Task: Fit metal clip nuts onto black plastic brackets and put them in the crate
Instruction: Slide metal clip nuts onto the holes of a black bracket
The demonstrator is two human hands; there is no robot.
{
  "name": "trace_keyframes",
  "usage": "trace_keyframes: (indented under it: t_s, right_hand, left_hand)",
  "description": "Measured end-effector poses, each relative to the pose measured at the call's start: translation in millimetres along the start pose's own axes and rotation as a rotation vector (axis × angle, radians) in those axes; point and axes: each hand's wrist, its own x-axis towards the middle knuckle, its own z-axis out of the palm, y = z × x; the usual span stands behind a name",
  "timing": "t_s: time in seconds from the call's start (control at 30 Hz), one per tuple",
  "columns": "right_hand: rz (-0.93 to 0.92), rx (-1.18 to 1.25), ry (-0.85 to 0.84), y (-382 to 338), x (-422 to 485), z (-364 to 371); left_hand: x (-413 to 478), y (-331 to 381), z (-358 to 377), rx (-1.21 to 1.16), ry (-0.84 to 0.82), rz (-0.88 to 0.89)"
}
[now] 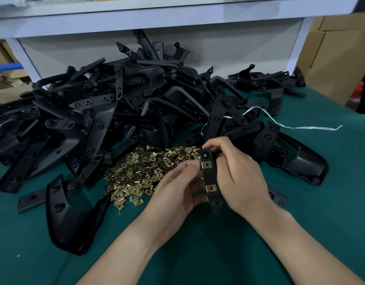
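Both hands hold one black plastic bracket (210,177) upright just above the green mat. My right hand (237,173) grips its right side and top. My left hand (177,188) supports its left side, with fingertips at the upper clip nut (206,164). A second brass clip nut (211,188) sits lower on the same bracket. A heap of loose brass clip nuts (140,171) lies just left of my hands. Behind it rises a big pile of black brackets (126,103). No crate is in view.
The green mat (218,243) covers the bench. A curved black bracket (62,214) lies at the near left, a flat one (31,199) beside it, another large one (300,163) to the right. A white string (296,126) trails right. A white shelf (157,21) stands behind, cardboard boxes (331,58) at right.
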Motion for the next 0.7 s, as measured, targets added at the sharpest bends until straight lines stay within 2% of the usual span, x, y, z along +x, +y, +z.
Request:
trace_keyframes:
  t_s: [0.23,0.7]
  right_hand:
    - [-0.005,-0.026,-0.036,-3,-1,5]
    - [-0.003,-0.083,-0.081,-1,-1,7]
  left_hand:
    - [4,-3,-3,-0.069,0.015,-0.047]
    - [11,-10,-8,-0.071,0.093,-0.013]
